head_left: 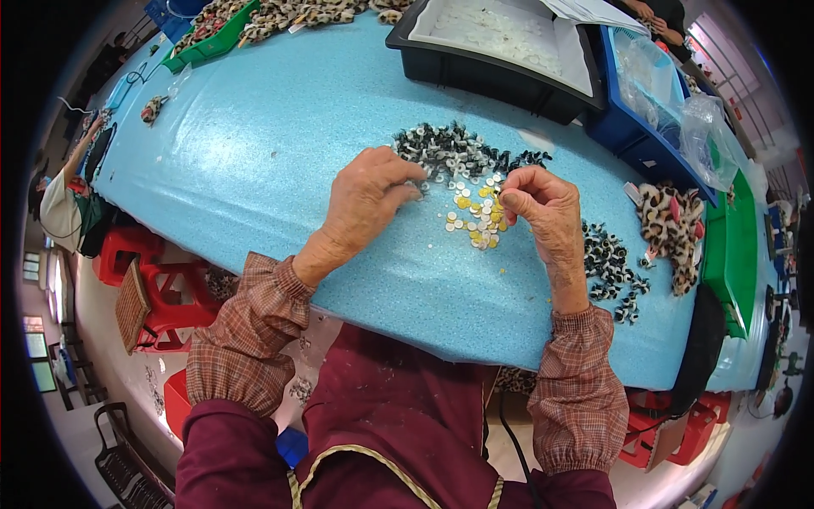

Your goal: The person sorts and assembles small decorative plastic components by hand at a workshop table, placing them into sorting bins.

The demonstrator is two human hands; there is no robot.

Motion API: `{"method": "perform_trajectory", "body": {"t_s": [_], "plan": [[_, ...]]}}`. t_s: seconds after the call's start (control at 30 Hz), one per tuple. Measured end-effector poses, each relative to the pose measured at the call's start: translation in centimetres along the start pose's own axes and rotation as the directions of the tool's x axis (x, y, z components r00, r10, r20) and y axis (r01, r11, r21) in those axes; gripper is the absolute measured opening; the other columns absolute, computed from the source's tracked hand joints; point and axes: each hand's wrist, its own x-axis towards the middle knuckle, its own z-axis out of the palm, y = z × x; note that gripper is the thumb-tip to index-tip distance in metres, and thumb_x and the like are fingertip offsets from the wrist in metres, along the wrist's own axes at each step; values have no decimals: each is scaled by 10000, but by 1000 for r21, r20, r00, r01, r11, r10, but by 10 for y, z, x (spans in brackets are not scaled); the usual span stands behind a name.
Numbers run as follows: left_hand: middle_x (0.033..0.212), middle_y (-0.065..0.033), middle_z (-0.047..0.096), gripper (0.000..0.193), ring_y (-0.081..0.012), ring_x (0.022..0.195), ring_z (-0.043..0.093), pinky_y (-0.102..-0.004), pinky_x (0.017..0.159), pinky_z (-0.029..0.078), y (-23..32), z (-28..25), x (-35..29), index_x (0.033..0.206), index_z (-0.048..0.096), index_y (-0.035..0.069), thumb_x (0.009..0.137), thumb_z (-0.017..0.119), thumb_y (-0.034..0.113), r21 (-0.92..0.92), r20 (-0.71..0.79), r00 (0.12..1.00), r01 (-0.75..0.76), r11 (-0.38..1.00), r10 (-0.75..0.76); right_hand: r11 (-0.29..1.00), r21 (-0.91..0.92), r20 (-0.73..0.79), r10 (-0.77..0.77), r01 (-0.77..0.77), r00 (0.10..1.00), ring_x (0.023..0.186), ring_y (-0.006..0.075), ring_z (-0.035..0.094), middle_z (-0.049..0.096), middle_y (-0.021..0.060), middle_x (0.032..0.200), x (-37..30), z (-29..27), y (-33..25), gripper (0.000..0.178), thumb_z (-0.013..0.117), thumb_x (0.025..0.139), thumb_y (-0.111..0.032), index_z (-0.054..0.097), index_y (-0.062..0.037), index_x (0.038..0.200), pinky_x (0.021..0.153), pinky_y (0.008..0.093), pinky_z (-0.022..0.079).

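My left hand (366, 202) hovers at the near left edge of a pile of small black and clear plastic stemmed pieces (458, 151). Its thumb and index finger are apart, and nothing can be made out between them. My right hand (547, 208) is closed in a pinch over the right side of a scatter of small white and yellow discs (482, 219). Whatever sits between those fingertips is too small to name. Beside my right wrist lies a second heap of black-and-white stemmed pieces (609, 267).
A black tray (500, 95) with a white liner of pale pieces stands at the back, beside a blue bin (632, 136). Leopard-print plush pieces (670, 225) lie at the right by a green tray (733, 254). A green basket (208, 49) sits far left. Red stools (174, 288) stand beside the blue-covered table (246, 127).
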Motion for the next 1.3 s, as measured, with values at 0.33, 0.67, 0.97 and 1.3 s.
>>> {"method": "perform_trajectory", "body": {"t_s": [0.33, 0.67, 0.97, 1.3], "plan": [[766, -1, 595, 66, -94, 690, 548, -233, 616, 439, 21, 20, 19, 786, 659, 46, 732, 698, 44, -260, 78, 994, 93, 961, -75, 997, 44, 30, 67, -69, 997, 621, 67, 584, 630, 30, 737, -2, 12, -5, 226, 720, 744, -27, 600, -14, 935, 545, 192, 484], [729, -24, 636, 95, -70, 678, 573, -227, 595, 480, 32, 36, 18, 819, 641, 10, 790, 673, 93, -601, 255, 941, 336, 725, -225, 993, 30, 81, 109, -112, 991, 706, 69, 603, 637, 24, 797, -1, 11, -3, 272, 734, 744, -46, 594, -14, 975, 604, 185, 492], [721, -23, 637, 97, -69, 679, 577, -215, 594, 480, 30, 38, 18, 814, 643, 8, 803, 678, 97, -621, 264, 932, 360, 696, -248, 994, 49, 61, 90, -93, 994, 663, 77, 596, 638, 36, 785, 0, 10, -2, 244, 730, 764, -83, 603, -4, 957, 567, 194, 494], [738, -12, 619, 94, -53, 611, 541, -196, 488, 447, 28, 39, 17, 832, 628, 19, 821, 663, 106, -699, 339, 906, 422, 576, -253, 995, -31, 63, 95, -93, 993, 642, 78, 596, 642, 34, 755, 0, 7, 2, 233, 733, 768, -115, 643, -20, 961, 560, 201, 502]]}}
